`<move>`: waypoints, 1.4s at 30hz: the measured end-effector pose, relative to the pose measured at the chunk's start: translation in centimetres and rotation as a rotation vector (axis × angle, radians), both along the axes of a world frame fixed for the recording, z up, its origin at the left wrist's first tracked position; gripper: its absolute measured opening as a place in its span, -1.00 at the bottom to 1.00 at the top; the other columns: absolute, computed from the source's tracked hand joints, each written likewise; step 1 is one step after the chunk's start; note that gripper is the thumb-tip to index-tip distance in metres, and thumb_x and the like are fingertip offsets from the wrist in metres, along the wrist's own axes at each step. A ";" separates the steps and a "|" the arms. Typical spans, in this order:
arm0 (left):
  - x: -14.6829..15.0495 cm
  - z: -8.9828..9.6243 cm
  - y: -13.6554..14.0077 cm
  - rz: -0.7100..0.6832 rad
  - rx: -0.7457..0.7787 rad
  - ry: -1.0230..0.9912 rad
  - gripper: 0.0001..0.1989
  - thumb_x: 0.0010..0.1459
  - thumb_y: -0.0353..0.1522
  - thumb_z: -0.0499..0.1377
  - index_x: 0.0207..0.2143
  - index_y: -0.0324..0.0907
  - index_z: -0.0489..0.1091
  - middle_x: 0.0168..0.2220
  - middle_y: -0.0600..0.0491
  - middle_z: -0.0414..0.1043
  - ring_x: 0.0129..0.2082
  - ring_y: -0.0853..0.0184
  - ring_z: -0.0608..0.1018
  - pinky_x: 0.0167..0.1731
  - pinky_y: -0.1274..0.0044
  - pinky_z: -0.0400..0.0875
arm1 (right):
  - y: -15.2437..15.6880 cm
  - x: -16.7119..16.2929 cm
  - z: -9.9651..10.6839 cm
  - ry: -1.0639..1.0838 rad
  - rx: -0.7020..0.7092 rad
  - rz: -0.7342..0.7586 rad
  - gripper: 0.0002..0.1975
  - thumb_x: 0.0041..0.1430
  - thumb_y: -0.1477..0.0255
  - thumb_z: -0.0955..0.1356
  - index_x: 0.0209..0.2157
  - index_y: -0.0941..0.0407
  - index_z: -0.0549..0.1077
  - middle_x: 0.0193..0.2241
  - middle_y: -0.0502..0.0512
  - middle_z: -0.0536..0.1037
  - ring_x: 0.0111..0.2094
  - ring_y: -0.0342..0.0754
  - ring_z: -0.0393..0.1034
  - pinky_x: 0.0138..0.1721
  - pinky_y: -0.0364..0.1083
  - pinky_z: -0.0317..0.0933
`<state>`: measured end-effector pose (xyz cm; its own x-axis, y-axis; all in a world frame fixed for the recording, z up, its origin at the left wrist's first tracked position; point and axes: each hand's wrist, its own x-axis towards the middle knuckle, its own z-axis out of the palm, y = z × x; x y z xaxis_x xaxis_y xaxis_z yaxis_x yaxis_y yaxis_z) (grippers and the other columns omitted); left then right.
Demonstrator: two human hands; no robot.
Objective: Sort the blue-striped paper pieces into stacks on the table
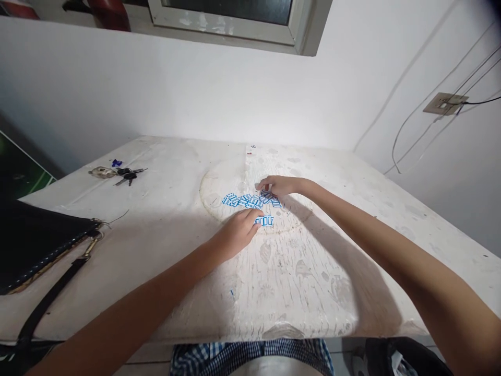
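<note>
On the table lies a loose pile of small white paper pieces with blue outlines (pixel 245 200). My left hand (pixel 240 230) is at the near side of the pile, its fingers closed on the edge of one blue-and-white paper piece (pixel 265 221) that sticks out to the right. Over the pile's right end, my right hand (pixel 279 185) reaches down with bent fingers apart. Its fingertips are close to the pieces there, and nothing shows held between them. Part of the pile is covered by both hands.
Keys (pixel 127 175) and a small blue object (pixel 116 163) lie at the left of the patterned table cover (pixel 282 282). A black bag (pixel 43 245) with a strap rests at the left edge. Behind are a wall, a window frame (pixel 235 31) and a socket with cables (pixel 444 103).
</note>
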<state>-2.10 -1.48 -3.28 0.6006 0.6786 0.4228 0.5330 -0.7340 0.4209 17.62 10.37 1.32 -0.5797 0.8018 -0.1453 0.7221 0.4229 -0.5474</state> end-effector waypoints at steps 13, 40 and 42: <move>0.3 0.3 -1.2 -0.017 0.042 0.039 -0.80 0.18 -0.46 -0.05 -0.15 -0.18 0.25 -0.21 -0.02 0.40 -0.19 0.28 0.43 -0.17 0.42 0.33 | -2.4 -2.7 0.3 0.086 0.019 0.024 -0.51 -0.24 0.70 0.19 -0.22 0.19 0.48 -0.31 0.13 0.49 -0.44 -0.12 0.34 -0.43 -0.14 0.19; 0.7 0.2 -2.0 -0.141 0.211 0.143 -0.76 0.17 -0.52 -0.08 -0.14 -0.21 0.25 -0.21 -0.01 0.42 -0.19 0.30 0.45 -0.19 0.44 0.34 | -5.3 -4.4 1.2 0.001 0.136 0.346 -0.50 -0.15 0.79 0.13 -0.23 0.18 0.47 -0.27 0.13 0.39 -0.33 -0.14 0.28 -0.26 -0.14 0.19; 0.7 0.2 -2.2 -0.143 0.214 0.167 -0.76 0.18 -0.53 -0.08 -0.14 -0.22 0.25 -0.22 -0.02 0.41 -0.19 0.30 0.44 -0.19 0.44 0.34 | -5.8 -3.5 1.1 0.004 0.136 0.285 -0.46 -0.14 0.78 0.13 -0.14 0.19 0.44 -0.23 0.16 0.40 -0.28 -0.12 0.29 -0.23 -0.12 0.20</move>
